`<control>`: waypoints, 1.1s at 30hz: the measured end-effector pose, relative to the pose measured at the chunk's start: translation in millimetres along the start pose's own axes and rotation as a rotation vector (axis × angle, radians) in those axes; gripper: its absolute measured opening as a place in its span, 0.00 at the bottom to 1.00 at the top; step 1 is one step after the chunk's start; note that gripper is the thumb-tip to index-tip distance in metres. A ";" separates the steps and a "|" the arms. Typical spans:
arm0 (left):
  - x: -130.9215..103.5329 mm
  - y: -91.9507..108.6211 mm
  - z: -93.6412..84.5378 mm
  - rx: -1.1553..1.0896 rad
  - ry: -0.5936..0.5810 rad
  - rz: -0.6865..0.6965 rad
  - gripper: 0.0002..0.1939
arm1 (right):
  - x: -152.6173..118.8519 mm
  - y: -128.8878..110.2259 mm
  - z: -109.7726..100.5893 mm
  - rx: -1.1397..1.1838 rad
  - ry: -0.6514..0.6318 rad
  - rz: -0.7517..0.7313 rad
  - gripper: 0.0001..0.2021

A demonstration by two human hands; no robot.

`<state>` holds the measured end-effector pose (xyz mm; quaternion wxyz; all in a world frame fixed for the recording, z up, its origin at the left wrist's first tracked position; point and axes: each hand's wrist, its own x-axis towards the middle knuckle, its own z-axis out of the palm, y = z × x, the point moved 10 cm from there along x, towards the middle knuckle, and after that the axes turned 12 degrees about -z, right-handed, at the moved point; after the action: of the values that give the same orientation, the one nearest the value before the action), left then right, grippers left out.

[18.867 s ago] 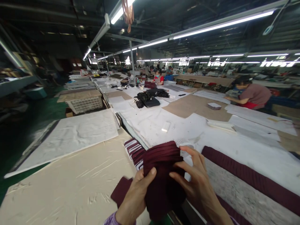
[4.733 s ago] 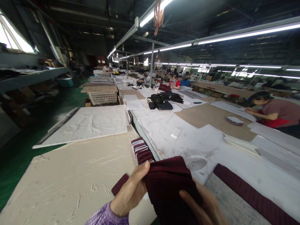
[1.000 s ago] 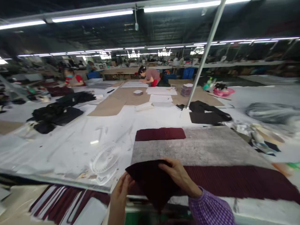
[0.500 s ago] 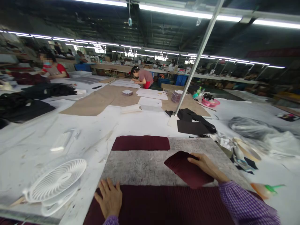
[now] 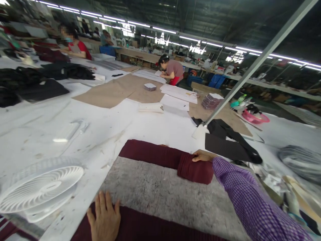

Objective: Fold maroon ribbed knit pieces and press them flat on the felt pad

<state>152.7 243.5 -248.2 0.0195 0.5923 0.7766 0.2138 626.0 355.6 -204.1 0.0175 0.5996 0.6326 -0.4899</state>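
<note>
My right hand (image 5: pixel 204 156) is closed on the edge of a maroon fabric piece (image 5: pixel 194 170) at the far side of a grey mottled board (image 5: pixel 160 187). That piece overlaps the right end of a long strip of maroon fabric (image 5: pixel 150 153) lying along the board's far edge. My left hand (image 5: pixel 105 216) lies flat, fingers spread, on a larger maroon cloth (image 5: pixel 142 222) along the near edge of the board. The near part of this cloth runs out of view.
A white fan (image 5: pixel 45 187) lies at the left. A metal pole (image 5: pixel 250 73) rises beyond the board, beside black fabric pieces (image 5: pixel 228 147). A pink basket (image 5: pixel 254 117) stands at the right. Two co-workers, one in a mauve top (image 5: pixel 174 69), one in red (image 5: pixel 84 50), are across the table.
My right hand has carried the maroon piece away from me, from mid-board to the far strip's right end. My left hand stays flat on the near cloth. The view has turned and tilted.
</note>
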 end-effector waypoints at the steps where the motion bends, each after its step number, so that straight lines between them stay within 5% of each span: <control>1: 0.1 -0.1 0.9 -0.004 -0.007 -0.003 0.34 | 12.1 2.6 -4.4 -0.016 -0.021 -0.002 0.11; 11: 1.2 1.2 8.5 0.061 -0.032 -0.022 0.35 | 79.0 35.5 -22.0 -0.258 0.015 0.012 0.12; 33: 1.6 3.8 10.7 0.143 -0.015 -0.002 0.35 | 82.7 41.4 -19.1 -0.402 0.076 -0.005 0.12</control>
<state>158.8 249.1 -256.2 -0.0166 0.5932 0.7901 0.1534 645.8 420.9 -269.4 0.1116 0.6007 0.7192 -0.3308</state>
